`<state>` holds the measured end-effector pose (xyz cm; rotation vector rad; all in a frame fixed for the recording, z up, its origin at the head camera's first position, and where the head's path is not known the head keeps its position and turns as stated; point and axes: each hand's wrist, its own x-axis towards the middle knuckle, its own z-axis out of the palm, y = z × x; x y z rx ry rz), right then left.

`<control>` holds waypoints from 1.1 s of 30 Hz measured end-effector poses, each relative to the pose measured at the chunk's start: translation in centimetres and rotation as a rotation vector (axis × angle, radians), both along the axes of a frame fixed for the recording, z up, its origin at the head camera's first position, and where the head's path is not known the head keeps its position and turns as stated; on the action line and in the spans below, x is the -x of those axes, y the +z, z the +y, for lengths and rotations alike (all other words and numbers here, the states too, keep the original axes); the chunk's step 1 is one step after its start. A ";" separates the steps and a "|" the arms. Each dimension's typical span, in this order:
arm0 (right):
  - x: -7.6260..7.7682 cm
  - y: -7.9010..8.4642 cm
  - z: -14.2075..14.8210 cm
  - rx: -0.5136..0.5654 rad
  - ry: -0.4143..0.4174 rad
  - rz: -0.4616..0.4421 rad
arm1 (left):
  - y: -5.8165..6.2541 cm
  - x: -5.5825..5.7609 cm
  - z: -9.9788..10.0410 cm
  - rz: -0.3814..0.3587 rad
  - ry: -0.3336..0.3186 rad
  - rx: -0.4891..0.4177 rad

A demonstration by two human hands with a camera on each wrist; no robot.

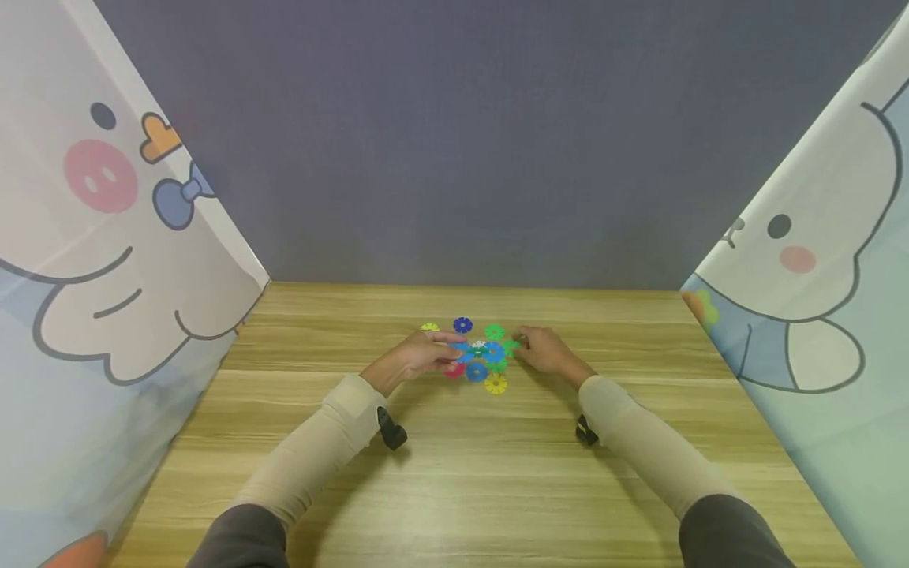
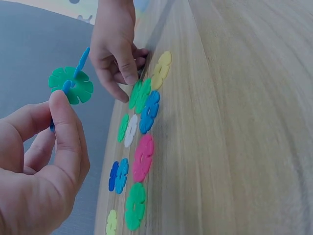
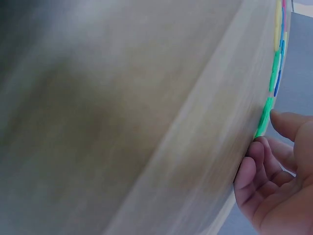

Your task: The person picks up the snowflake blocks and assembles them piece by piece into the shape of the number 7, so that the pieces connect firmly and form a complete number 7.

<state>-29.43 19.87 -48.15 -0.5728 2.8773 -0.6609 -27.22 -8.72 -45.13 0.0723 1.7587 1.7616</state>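
Thumb and fingers of my left hand (image 1: 412, 360) pinch a small joined piece above the table in the left wrist view. It is a green notched plastic disc (image 2: 85, 90) slotted crosswise into blue discs (image 2: 83, 60). My left fingers hide part of the nearer blue disc. The right hand (image 1: 545, 349) is down at the tabletop, its fingers bent. In the right wrist view its thumb and fingertips meet the edges of a green disc (image 3: 264, 117), which lies at the end of a group of discs. Their exact contact is partly hidden.
Loose notched discs lie flat around the hands: yellow (image 1: 496, 384), blue (image 2: 149, 112), pink (image 2: 143, 158), white (image 2: 130, 131), dark blue (image 1: 463, 324) and several others. The wooden table (image 1: 469, 489) meets a grey panel (image 1: 469, 158) behind, with cartoon-printed sheets (image 1: 92, 260) at both sides.
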 end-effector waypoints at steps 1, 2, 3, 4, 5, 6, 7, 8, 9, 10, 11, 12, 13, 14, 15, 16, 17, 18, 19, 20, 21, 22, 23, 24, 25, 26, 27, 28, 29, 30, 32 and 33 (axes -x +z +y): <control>0.0 0.0 0.0 -0.011 0.000 0.001 | 0.0 0.0 0.0 -0.004 0.002 -0.004; 0.0 0.1 -0.1 -0.017 0.003 0.004 | -0.1 0.0 0.0 -0.007 0.006 -0.008; 0.0 0.1 -0.2 -0.021 0.006 0.007 | -0.1 0.0 0.0 -0.007 0.006 -0.008; 0.0 0.1 -0.2 -0.029 0.012 0.012 | -0.1 -0.1 0.0 -0.009 0.007 -0.009; 0.0 0.1 -0.2 -0.033 0.014 0.017 | -0.1 -0.1 0.0 -0.010 0.008 -0.012; 0.0 0.1 -0.2 -0.036 0.014 0.019 | -0.1 -0.1 0.1 -0.011 0.007 -0.011; 0.0 0.1 -0.2 -0.039 0.015 0.023 | -0.1 -0.1 0.1 -0.011 0.006 -0.010; 0.0 0.1 -0.2 -0.039 0.015 0.025 | -0.1 -0.1 0.0 -0.010 0.004 -0.008; 0.1 0.0 -0.2 -0.039 0.013 0.026 | -0.1 -0.1 0.0 -0.010 0.002 -0.007; 0.1 0.0 -0.2 -0.040 0.011 0.029 | -0.1 -0.1 0.0 -0.012 0.003 -0.009; 0.1 -0.1 -0.2 -0.038 0.006 0.029 | -0.1 0.0 0.0 -0.010 0.003 -0.009; 0.1 -0.1 -0.2 -0.035 0.002 0.030 | -0.1 0.0 0.0 -0.009 0.002 -0.008; 0.1 -0.1 -0.2 -0.033 -0.001 0.032 | -0.2 0.0 -0.1 -0.007 0.002 -0.009; 0.1 -0.1 -0.2 -0.031 -0.004 0.029 | -0.2 0.0 -0.1 -0.007 0.003 -0.010; 0.2 -0.2 -0.2 -0.030 -0.005 0.029 | -0.2 0.0 -0.1 -0.009 0.004 -0.011; 0.2 -0.1 -0.3 -0.030 -0.005 0.028 | -0.2 0.0 -0.1 -0.009 0.004 -0.012; 0.2 -0.1 -0.3 -0.030 -0.005 0.027 | -0.2 0.0 -0.1 -0.009 0.004 -0.013; 0.2 -0.1 -0.3 -0.027 -0.005 0.022 | -0.2 0.1 -0.1 -0.011 0.006 -0.014; 0.2 -0.1 -0.4 -0.021 -0.007 0.013 | -0.2 0.0 -0.1 -0.013 0.007 -0.013; 0.2 -0.1 -0.4 -0.017 -0.005 0.009 | -0.2 0.0 -0.1 -0.015 0.008 -0.013; 0.2 -0.1 -0.4 -0.012 -0.008 0.006 | -0.2 0.0 -0.1 -0.017 0.010 -0.013; 0.1 0.0 -0.5 -0.007 -0.013 0.000 | -0.2 0.0 -0.1 -0.017 0.010 -0.014; 0.1 0.0 -0.5 -0.001 -0.016 -0.003 | -0.2 0.0 -0.1 -0.016 0.011 -0.013; 0.1 0.0 -0.5 0.007 -0.022 -0.012 | -0.1 -0.1 -0.1 -0.015 0.010 -0.012; 0.1 0.0 -0.4 0.013 -0.028 -0.016 | -0.1 -0.1 -0.2 -0.013 0.009 -0.011; 0.1 0.0 -0.4 0.013 -0.031 -0.016 | 0.0 -0.1 -0.2 -0.010 0.009 -0.012; 0.1 0.1 -0.4 0.018 -0.040 -0.023 | 0.0 -0.1 -0.2 -0.008 0.008 -0.011; 0.1 0.1 -0.3 0.020 -0.045 -0.028 | 0.0 -0.1 -0.3 -0.005 0.007 -0.010; 0.1 0.1 -0.2 0.021 -0.048 -0.033 | 0.0 -0.1 -0.3 -0.003 0.007 -0.010; 0.1 0.1 -0.1 0.023 -0.054 -0.038 | 0.0 -0.1 -0.3 -0.003 0.007 -0.010; 0.1 0.2 0.1 0.023 -0.052 -0.035 | 0.0 -0.1 -0.3 -0.003 0.008 -0.011; 0.1 0.2 0.2 0.029 -0.051 -0.033 | 0.0 -0.1 -0.4 -0.004 0.008 -0.012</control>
